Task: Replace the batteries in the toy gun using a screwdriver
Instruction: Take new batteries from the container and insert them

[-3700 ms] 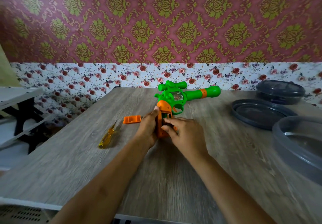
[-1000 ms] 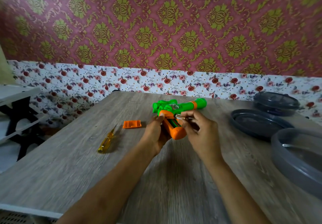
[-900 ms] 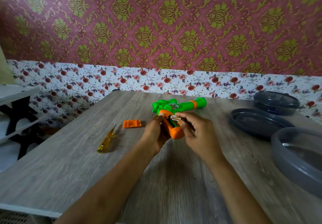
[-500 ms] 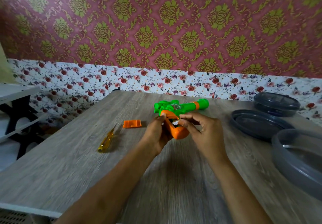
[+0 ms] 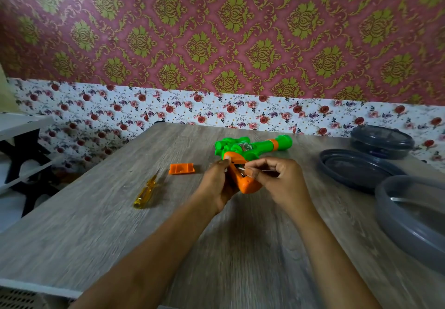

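Left hand [image 5: 220, 183] grips the toy gun [image 5: 252, 146] by its handle; right hand [image 5: 281, 181] pinches a battery [image 5: 242, 169] at the opening.

Maroon damask wallpaper [image 5: 216, 32] above floral band [image 5: 216, 111]; grey wood-grain table [image 5: 96, 224].

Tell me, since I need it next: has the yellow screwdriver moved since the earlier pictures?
No. The screwdriver lies where it did, just left of the orange cover on the table.

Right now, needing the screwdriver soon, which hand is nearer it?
Left. The left hand holds the toy gun right of the screwdriver; the right hand is farther right, across the gun's handle.
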Tool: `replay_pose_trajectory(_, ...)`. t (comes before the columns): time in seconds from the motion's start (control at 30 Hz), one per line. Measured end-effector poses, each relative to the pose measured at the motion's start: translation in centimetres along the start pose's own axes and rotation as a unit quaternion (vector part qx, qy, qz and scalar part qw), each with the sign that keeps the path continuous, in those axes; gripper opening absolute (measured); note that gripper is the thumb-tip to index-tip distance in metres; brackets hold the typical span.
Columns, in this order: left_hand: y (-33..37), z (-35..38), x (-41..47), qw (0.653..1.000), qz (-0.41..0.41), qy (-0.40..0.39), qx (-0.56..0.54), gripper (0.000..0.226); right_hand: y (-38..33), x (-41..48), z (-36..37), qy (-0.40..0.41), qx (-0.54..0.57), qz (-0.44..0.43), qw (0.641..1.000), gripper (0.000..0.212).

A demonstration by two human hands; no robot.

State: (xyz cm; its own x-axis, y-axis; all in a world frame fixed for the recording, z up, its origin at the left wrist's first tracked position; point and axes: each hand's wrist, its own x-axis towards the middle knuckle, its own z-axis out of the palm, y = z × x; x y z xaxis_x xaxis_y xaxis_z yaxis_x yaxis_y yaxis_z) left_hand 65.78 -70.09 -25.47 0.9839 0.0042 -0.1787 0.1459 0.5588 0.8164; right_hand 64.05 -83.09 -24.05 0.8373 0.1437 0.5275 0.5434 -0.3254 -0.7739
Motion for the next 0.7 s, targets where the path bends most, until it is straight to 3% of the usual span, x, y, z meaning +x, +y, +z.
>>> replay_pose_trajectory(0.1,0.0,0.0,0.0,1.0,-0.006,0.004,0.007,0.033,0.7,0.3,0.1,0.005,0.054,0.066,0.996,0.03)
replay_pose_trajectory(0.23,-0.1,0.0,-0.1,0.999,-0.008,0.02,0.024,0.037,1.8,0.4,0.8,-0.017,0.13,0.212,0.969,0.051)
replay_pose_trajectory(0.33,-0.5,0.1,0.0,0.999,0.003,0.03,0.044,0.038,2.0,0.2,1.0,-0.036,0.148,0.273,0.95,0.063)
replay_pose_trajectory(0.47,-0.8,0.0,-0.2,0.997,0.005,0.033,0.063,0.037,2.1,0.3,1.0,-0.068,0.135,0.31,0.939,0.073)
replay_pose_trajectory(0.7,-0.2,0.1,-0.3,0.999,0.025,0.021,0.031,0.041,2.1,0.4,1.6,-0.006,0.126,0.274,0.954,0.098)
